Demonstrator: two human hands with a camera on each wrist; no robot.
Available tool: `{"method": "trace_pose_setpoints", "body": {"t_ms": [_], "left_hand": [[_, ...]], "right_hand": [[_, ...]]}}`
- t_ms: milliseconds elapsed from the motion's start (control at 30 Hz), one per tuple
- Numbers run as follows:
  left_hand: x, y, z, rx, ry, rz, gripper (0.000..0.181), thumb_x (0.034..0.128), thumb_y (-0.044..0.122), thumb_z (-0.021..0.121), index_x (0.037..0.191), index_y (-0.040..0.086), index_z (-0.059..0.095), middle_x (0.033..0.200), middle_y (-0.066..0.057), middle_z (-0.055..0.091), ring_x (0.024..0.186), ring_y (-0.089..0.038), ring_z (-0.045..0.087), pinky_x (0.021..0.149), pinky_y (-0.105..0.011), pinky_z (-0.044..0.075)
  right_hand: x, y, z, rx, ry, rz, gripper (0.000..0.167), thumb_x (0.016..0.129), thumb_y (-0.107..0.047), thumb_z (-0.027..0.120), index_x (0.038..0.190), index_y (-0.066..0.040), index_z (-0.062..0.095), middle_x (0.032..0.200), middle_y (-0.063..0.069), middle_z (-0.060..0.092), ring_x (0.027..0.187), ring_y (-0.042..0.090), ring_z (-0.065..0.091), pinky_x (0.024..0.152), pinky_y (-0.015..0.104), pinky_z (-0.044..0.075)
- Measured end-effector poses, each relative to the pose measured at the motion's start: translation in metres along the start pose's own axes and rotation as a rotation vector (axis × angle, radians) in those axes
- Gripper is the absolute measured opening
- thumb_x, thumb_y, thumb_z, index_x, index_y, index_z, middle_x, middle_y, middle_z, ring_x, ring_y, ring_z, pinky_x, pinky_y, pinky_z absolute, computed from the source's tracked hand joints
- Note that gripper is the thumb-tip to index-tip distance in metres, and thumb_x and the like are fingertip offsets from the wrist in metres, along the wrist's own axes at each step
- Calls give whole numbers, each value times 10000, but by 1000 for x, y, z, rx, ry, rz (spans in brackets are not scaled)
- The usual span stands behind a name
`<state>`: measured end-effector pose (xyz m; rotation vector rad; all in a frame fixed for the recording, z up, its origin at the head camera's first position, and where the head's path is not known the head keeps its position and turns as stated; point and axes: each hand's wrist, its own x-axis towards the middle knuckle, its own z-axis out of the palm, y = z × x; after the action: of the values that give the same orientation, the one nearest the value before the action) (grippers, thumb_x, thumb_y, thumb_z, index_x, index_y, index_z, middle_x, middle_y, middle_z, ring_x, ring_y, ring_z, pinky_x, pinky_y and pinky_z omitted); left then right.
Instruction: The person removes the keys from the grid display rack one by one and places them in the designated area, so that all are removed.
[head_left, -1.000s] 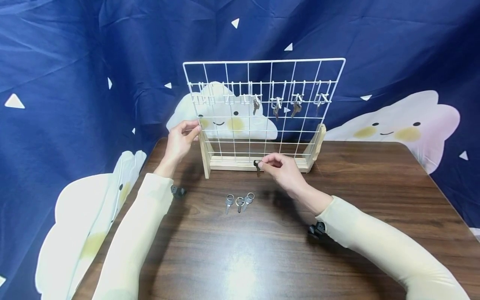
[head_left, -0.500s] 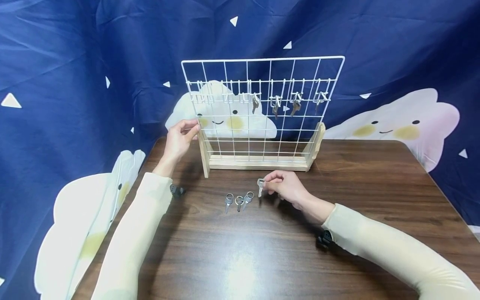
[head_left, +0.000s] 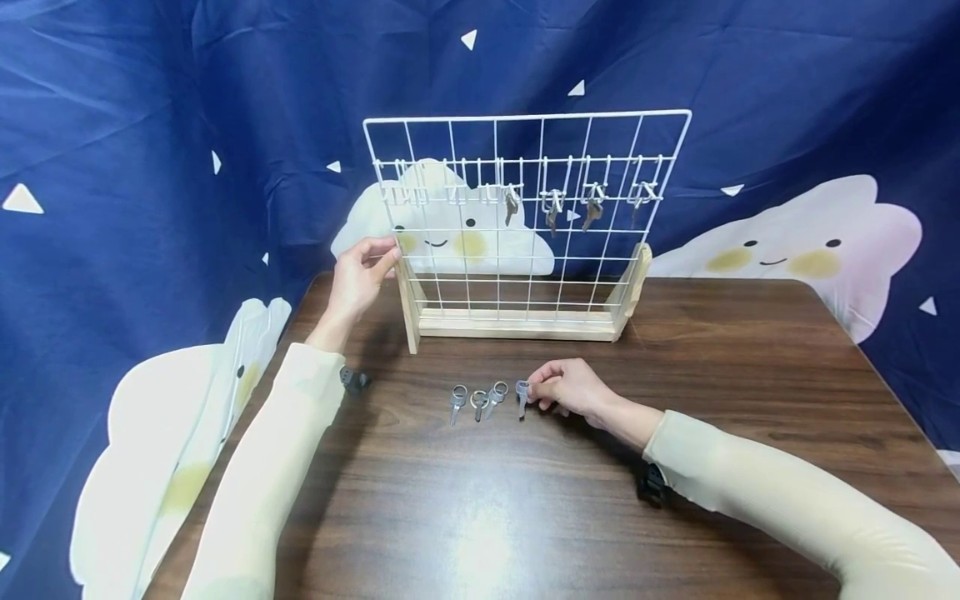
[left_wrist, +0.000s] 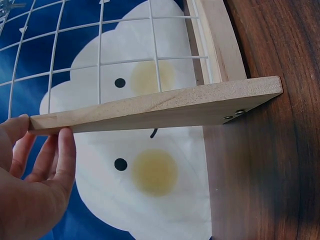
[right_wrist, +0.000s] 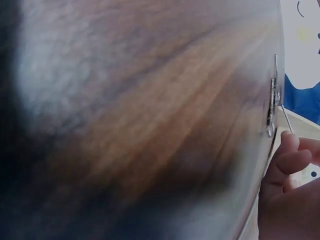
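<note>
My left hand (head_left: pixel 358 279) pinches the top end of the wooden side post (head_left: pixel 409 308) of the white wire rack (head_left: pixel 498 233); the left wrist view shows fingers on both faces of the post (left_wrist: pixel 150 107). My right hand (head_left: pixel 573 390) holds a silver key (head_left: pixel 522 398) by its head, low over the table, to the right of three keys with rings (head_left: pixel 458 402) lying in a row. Whether its tip touches the wood I cannot tell. In the right wrist view the held key (right_wrist: pixel 287 119) shows as a thin line beyond the fingertips of the hand (right_wrist: pixel 292 185).
Several keys (head_left: pixel 592 213) hang from hooks on the right half of the rack; hooks on its left half (head_left: pixel 456 197) bear none. A blue curtain (head_left: pixel 285 83) with clouds stands behind the brown table (head_left: pixel 420 500).
My right hand has moved down and toward the front, from before the rack's base to beside the lying keys, with the key still pinched. The left hand has stayed on the post.
</note>
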<state>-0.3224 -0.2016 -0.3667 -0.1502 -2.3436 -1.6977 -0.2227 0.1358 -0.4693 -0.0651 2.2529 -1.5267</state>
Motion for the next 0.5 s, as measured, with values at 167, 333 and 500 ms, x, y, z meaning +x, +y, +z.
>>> {"method": "trace_pose_setpoints", "body": {"t_ms": [167, 333, 500], "left_hand": [[4, -9, 0, -3, 7, 14, 365, 943, 223, 705, 1235, 9, 661, 1300, -175, 670, 975, -153, 704, 815, -247, 648], [5, -9, 0, -2, 8, 18, 355, 951, 205, 694, 1235, -5, 657, 1299, -190, 666, 939, -84, 695, 853, -319, 651], [5, -7, 0, -2, 4, 7, 328, 960, 141, 674, 1236, -35, 648, 1304, -217, 655, 934, -88, 687, 844, -293, 651]], "right_hand": [[2, 2, 1, 6, -37, 14, 141, 850, -86, 726, 967, -14, 695, 760, 7, 756, 606, 98, 620, 409, 181, 375], [5, 2, 3, 5, -54, 28, 129, 854, -77, 721, 961, -10, 691, 768, 36, 759, 586, 88, 614, 406, 176, 377], [10, 5, 6, -6, -57, 44, 102, 853, -65, 720, 940, -18, 696, 750, 41, 754, 561, 80, 611, 392, 168, 393]]}}
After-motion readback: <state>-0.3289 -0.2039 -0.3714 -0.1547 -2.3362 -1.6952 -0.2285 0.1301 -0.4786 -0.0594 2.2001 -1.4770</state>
